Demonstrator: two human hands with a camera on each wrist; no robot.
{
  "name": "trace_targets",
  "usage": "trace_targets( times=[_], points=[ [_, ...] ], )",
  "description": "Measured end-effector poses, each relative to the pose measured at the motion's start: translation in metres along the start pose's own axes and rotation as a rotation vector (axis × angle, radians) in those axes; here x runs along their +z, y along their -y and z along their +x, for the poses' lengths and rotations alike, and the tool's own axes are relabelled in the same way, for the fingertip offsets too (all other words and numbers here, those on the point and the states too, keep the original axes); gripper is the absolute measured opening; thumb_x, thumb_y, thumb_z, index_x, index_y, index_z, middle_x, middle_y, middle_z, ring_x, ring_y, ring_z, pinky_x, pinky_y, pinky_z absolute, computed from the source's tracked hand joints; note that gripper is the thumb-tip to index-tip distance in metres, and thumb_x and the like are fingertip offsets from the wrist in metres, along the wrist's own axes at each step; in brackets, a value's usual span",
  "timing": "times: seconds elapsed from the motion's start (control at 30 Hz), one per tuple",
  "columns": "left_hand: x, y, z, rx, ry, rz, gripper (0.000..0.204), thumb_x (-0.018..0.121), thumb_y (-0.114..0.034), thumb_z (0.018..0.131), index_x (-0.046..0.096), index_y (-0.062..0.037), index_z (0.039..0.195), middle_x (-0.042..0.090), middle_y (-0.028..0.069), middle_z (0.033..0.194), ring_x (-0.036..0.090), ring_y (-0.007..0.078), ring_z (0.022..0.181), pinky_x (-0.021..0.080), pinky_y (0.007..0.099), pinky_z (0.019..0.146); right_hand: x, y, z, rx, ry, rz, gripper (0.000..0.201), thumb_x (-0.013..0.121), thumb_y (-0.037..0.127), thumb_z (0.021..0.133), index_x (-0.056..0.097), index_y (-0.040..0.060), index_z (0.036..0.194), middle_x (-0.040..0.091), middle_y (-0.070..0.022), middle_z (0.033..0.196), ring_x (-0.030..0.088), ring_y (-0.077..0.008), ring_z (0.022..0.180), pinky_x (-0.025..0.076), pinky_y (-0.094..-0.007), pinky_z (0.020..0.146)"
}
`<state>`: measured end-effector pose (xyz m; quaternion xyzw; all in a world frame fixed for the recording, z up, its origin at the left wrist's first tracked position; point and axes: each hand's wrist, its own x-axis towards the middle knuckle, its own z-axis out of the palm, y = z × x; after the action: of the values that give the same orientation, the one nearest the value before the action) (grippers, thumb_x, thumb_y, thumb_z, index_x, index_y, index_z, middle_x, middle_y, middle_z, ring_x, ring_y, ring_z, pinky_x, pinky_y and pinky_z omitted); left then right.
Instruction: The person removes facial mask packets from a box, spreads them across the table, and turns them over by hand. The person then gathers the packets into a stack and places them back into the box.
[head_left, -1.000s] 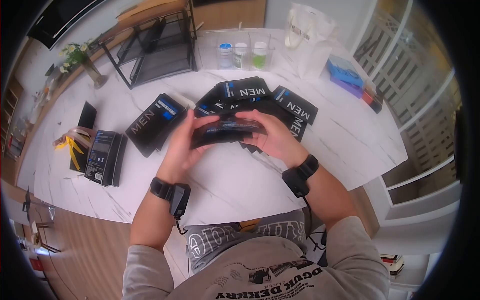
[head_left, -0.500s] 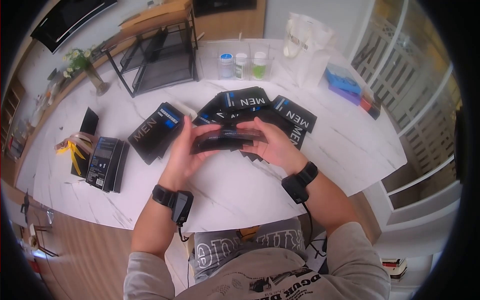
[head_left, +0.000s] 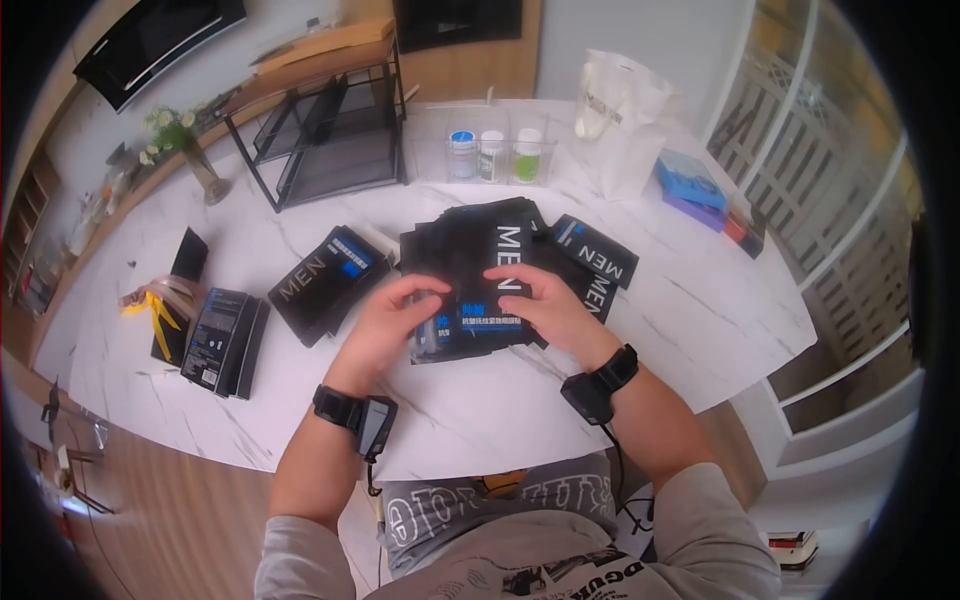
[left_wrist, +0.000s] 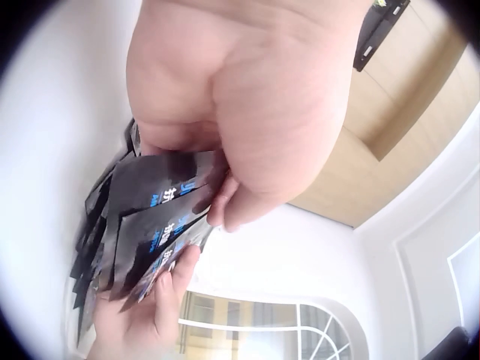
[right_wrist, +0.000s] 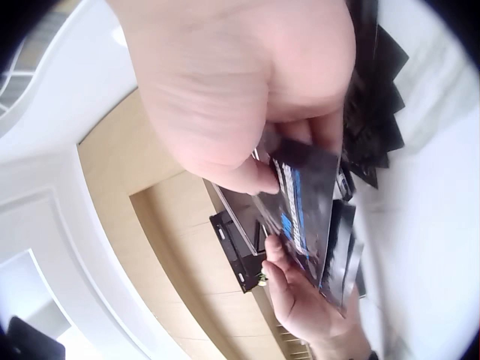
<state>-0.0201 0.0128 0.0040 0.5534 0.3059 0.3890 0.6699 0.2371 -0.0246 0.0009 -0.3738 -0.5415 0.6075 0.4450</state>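
Observation:
Several black flat sachets with white MEN lettering and blue print are held spread in a loose bunch between both hands. My left hand grips them at the left edge, thumb and fingers on opposite sides. The right hand pinches the right edge, its thumb lying on the front face in the right wrist view. In the left wrist view the sachets overlap in steps like a fan. More MEN sachets lie spread on the table behind and to the right, partly hidden by the held ones.
A pile of MEN packs lies at left, beside standing black boxes and a yellow ribbon. Behind are a mesh rack, a clear organiser with bottles, a white bag and blue and purple boxes.
The held sachets were edge-on and bowed between the hands; now they are turned so their printed faces show to the head camera. The head view has shifted slightly.

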Motion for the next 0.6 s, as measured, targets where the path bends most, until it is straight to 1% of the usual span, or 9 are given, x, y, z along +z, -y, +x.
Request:
trace_targets(
  times=[0.1, 0.23, 0.27, 0.37, 0.4, 0.5, 0.53, 0.57, 0.6],
  points=[
    [0.005, 0.005, 0.003, 0.129, -0.061, 0.233, 0.019, 0.064, 0.001, 0.092, 0.066, -0.0048, 0.110, 0.064, -0.0004, 0.105, 0.059, 0.0067, 0.095, 0.050, 0.0240, 0.083, 0.006, -0.006, 0.002, -0.179, -0.091, -0.232, 0.057, 0.058, -0.005, 0.091, 0.044, 0.0047, 0.145, 0.054, -0.0134, 0.138, 0.053, -0.0186, 0.125, 0.042, -0.0289, 0.104],
    [0.018, -0.003, -0.002, 0.070, -0.111, 0.262, 0.021, 0.065, 0.002, 0.091, 0.063, -0.0064, 0.111, 0.061, -0.0016, 0.105, 0.057, 0.0056, 0.094, 0.047, 0.0213, 0.082, 0.024, -0.004, -0.002, -0.321, -0.171, -0.384, 0.080, 0.059, -0.009, 0.086, 0.024, 0.0078, 0.156, 0.042, -0.0183, 0.150, 0.036, -0.0235, 0.142, 0.028, -0.0327, 0.115],
    [0.015, 0.005, 0.001, 0.146, -0.096, 0.277, 0.029, 0.064, 0.003, 0.091, 0.057, -0.0081, 0.118, 0.059, -0.0012, 0.108, 0.056, 0.0053, 0.096, 0.046, 0.0206, 0.083, 0.023, -0.014, 0.002, -0.381, -0.234, -0.468, 0.090, 0.059, -0.010, 0.086, 0.010, 0.0098, 0.158, 0.043, -0.0202, 0.148, 0.045, -0.0232, 0.135, 0.035, -0.0331, 0.110],
    [0.006, 0.018, 0.006, 0.199, -0.122, 0.285, 0.038, 0.061, 0.004, 0.092, 0.050, -0.0091, 0.125, 0.054, 0.0016, 0.117, 0.053, 0.0081, 0.106, 0.045, 0.0226, 0.090, 0.033, -0.009, -0.002, -0.287, -0.238, -0.076, 0.092, 0.058, -0.011, 0.087, 0.003, 0.0103, 0.158, 0.045, -0.0217, 0.143, 0.053, -0.0216, 0.126, 0.042, -0.0323, 0.104],
    [0.005, 0.018, 0.007, 0.244, -0.118, 0.329, 0.045, 0.060, 0.006, 0.091, 0.046, -0.0090, 0.131, 0.052, 0.0035, 0.123, 0.051, 0.0099, 0.111, 0.044, 0.0240, 0.093, 0.034, -0.011, 0.000, -0.312, -0.256, -0.069, 0.093, 0.058, -0.009, 0.089, -0.001, 0.0108, 0.158, 0.050, -0.0212, 0.137, 0.057, -0.0181, 0.118, 0.048, -0.0299, 0.097],
    [0.013, 0.013, 0.006, 0.359, -0.148, 0.387, 0.066, 0.059, 0.009, 0.090, 0.031, -0.0084, 0.147, 0.043, 0.0089, 0.141, 0.044, 0.0152, 0.127, 0.040, 0.0283, 0.104, 0.032, -0.006, -0.001, -0.189, -0.224, 0.050, 0.091, 0.060, -0.007, 0.090, 0.001, 0.0080, 0.158, 0.054, -0.0170, 0.131, 0.058, -0.0160, 0.114, 0.049, -0.0293, 0.094],
    [0.022, 0.007, 0.003, 0.381, -0.179, 0.359, 0.073, 0.058, 0.010, 0.089, 0.025, -0.0083, 0.151, 0.039, 0.0105, 0.146, 0.041, 0.0168, 0.132, 0.038, 0.0298, 0.107, 0.034, -0.011, 0.003, -0.259, -0.259, 0.111, 0.070, 0.062, -0.003, 0.092, 0.026, 0.0015, 0.152, 0.061, -0.0113, 0.123, 0.061, -0.0125, 0.107, 0.051, -0.0278, 0.090],
    [0.030, 0.000, 0.000, 0.406, -0.207, 0.331, 0.079, 0.058, 0.011, 0.088, 0.020, -0.0081, 0.155, 0.035, 0.0121, 0.151, 0.037, 0.0184, 0.137, 0.036, 0.0313, 0.110, 0.031, -0.015, 0.004, -0.213, -0.232, 0.111, 0.060, 0.063, -0.002, 0.093, 0.034, 0.0000, 0.146, 0.063, -0.0093, 0.119, 0.061, -0.0116, 0.104, 0.052, -0.0272, 0.090],
    [0.038, -0.010, -0.006, 0.333, -0.210, 0.297, 0.093, 0.058, 0.013, 0.088, 0.002, -0.0092, 0.159, 0.038, 0.0146, 0.153, 0.041, 0.0202, 0.137, 0.036, 0.0332, 0.112, 0.027, -0.017, 0.003, -0.165, -0.207, 0.110, 0.051, 0.063, -0.001, 0.093, 0.042, -0.0015, 0.140, 0.064, -0.0072, 0.116, 0.062, -0.0107, 0.102, 0.052, -0.0266, 0.089]
  ],
)
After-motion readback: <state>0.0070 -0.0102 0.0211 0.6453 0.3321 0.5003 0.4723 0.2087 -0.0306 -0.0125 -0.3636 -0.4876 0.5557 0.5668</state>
